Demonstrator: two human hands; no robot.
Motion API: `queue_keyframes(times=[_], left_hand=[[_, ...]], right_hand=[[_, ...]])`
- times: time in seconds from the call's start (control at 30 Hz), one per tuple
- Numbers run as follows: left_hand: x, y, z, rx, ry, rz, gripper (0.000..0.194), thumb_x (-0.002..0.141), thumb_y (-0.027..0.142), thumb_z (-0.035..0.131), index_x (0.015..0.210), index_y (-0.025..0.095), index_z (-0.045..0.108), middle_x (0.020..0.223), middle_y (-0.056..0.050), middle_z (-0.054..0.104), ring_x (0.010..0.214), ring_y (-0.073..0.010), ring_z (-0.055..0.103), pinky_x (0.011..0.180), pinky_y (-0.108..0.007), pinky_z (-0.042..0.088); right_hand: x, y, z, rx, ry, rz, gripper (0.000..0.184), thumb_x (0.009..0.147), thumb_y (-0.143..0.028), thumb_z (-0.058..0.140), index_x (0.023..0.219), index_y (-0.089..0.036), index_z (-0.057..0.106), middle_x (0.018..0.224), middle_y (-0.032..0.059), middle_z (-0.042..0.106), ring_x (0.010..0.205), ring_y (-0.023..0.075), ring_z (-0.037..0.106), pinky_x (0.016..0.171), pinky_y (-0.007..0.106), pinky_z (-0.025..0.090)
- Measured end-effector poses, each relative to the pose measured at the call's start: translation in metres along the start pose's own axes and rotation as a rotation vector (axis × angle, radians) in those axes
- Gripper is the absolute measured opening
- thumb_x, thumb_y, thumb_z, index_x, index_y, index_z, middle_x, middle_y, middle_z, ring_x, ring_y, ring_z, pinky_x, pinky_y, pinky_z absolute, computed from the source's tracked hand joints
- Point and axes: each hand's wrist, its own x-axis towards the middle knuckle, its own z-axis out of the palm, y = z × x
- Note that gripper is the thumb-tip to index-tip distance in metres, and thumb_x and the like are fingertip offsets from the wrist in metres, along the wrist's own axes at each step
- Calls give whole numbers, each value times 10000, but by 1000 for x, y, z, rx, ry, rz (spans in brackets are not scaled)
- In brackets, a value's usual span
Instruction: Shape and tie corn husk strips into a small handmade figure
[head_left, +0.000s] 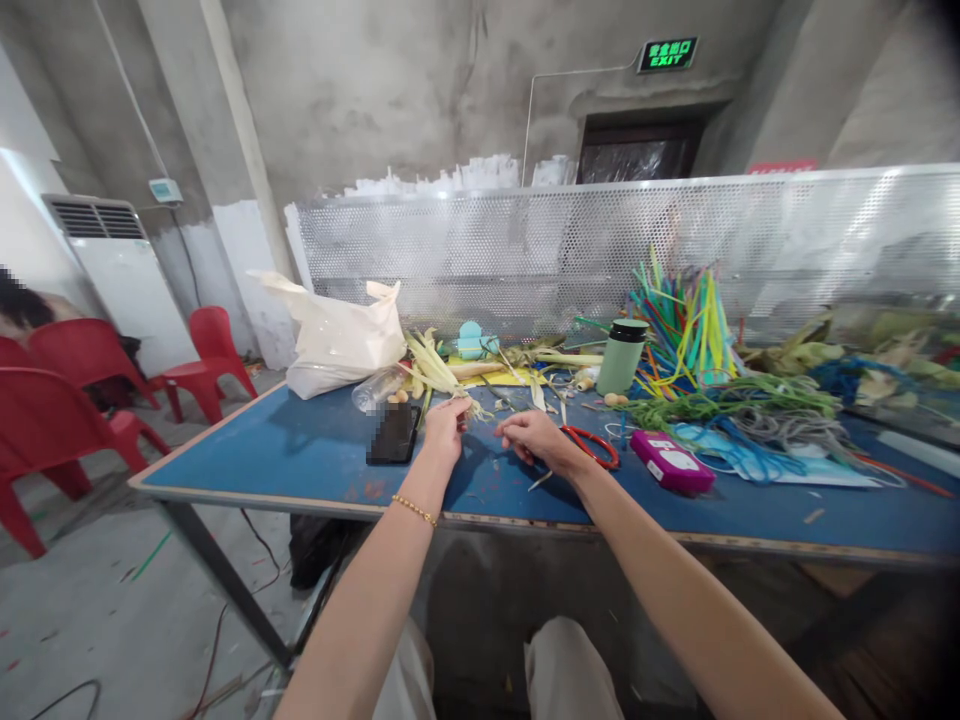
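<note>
In the head view, the left hand (448, 425) has its fingers drawn together at the near end of the husks (433, 362), left of the table's (277, 455) middle; whether it grips them, I cannot tell. The right hand (529, 437) is half-curled, its hold unclear, beside the scissors (613, 458).
</note>
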Motion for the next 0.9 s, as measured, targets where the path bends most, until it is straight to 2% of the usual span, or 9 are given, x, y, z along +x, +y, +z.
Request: queue_keyframes(times=[0.07,0.13,0.23,0.33,0.4,0.5,0.63,0.77,0.9], left_hand=[[-1,-1,0,72,5,29,253,489,242,829,588,135,622,548,21,554,506,-71,438,502,-240,279],[-4,-1,3,183,-19,79,222,485,225,825,574,136,642,536,19,564,523,-79,445,528,-241,318],[-10,0,8,342,-80,124,174,475,192,820,549,146,669,537,9,595,562,-97,470,580,-249,367],[-14,2,11,332,-141,62,186,452,185,834,547,144,680,540,0,602,560,-103,481,586,-258,377],[-14,3,10,248,-154,8,222,435,200,847,558,138,673,535,2,589,527,-93,463,555,-259,358],[-10,2,8,114,-135,-4,258,427,218,846,559,139,638,529,21,557,492,-74,429,518,-253,316],[-4,-1,5,22,-156,-6,253,430,210,817,556,138,611,542,26,548,510,-75,454,539,-251,331],[-2,-1,4,-2,-132,-14,231,439,209,792,596,134,639,587,9,590,541,-83,482,553,-248,337],[-4,-1,4,44,-129,26,239,453,231,802,572,144,614,552,21,549,519,-72,435,537,-249,301]], right_hand=[[3,-1,-1,-6,158,-8,195,719,-269,585,818,-146,700,721,30,692,425,84,483,351,210,364],[5,-2,-2,-44,246,-82,235,767,-324,589,869,-156,718,804,47,710,554,117,563,426,215,424],[8,-3,-1,-148,166,-241,278,798,-416,609,757,-162,715,722,26,679,696,162,606,562,233,465],[9,1,-1,-194,61,-296,302,790,-397,596,621,-161,675,618,2,637,676,166,606,636,250,470],[9,3,0,-157,-1,-284,272,782,-338,557,630,-160,696,634,4,670,676,162,625,686,255,489],[8,3,1,-66,-65,-217,245,751,-295,540,688,-158,734,706,28,736,682,165,663,716,267,522],[7,3,1,0,-53,-132,191,708,-247,561,673,-159,727,714,43,754,658,168,684,710,276,551],[10,6,-2,-7,60,-58,160,654,-131,551,660,-154,709,638,37,730,569,144,654,619,248,541],[10,6,-5,-27,214,-44,203,653,-89,552,751,-142,722,711,54,744,569,126,644,561,222,506]])
